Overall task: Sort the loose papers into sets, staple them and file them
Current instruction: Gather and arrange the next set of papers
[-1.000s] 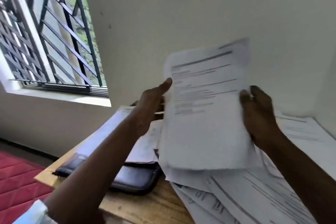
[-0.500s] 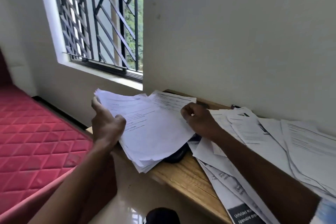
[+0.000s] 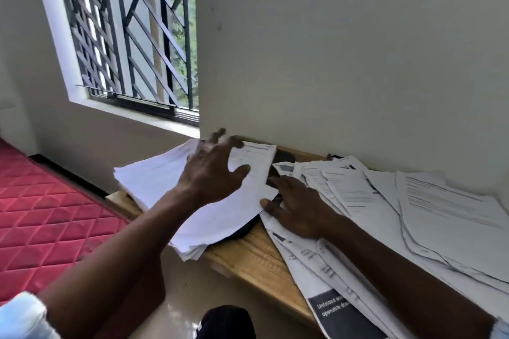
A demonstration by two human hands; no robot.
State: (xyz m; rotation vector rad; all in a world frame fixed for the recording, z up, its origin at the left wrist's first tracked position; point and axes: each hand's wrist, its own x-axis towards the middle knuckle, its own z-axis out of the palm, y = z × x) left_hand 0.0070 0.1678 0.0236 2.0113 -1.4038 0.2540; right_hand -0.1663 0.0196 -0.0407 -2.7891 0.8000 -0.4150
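**Desk:** Start with the hands.

**Me:** On my feed the left hand (image 3: 212, 170) is open, its fingers spread over the stack of papers (image 3: 159, 187). I cannot tell whether it touches. The right hand (image 3: 296, 208) lies flat with straight fingers on the loose papers (image 3: 427, 201), thumb at the stack's edge.

**Desk:** And the stack?

**Me:** It sits at the left end of the desk (image 3: 248, 253) and overhangs the front edge. Its long axis runs from that edge toward the wall (image 3: 330, 63), headings at the wall end.

**Desk:** Any holder?

**Me:** A dark case (image 3: 242, 230) shows from under the stack. Its contents are hidden.
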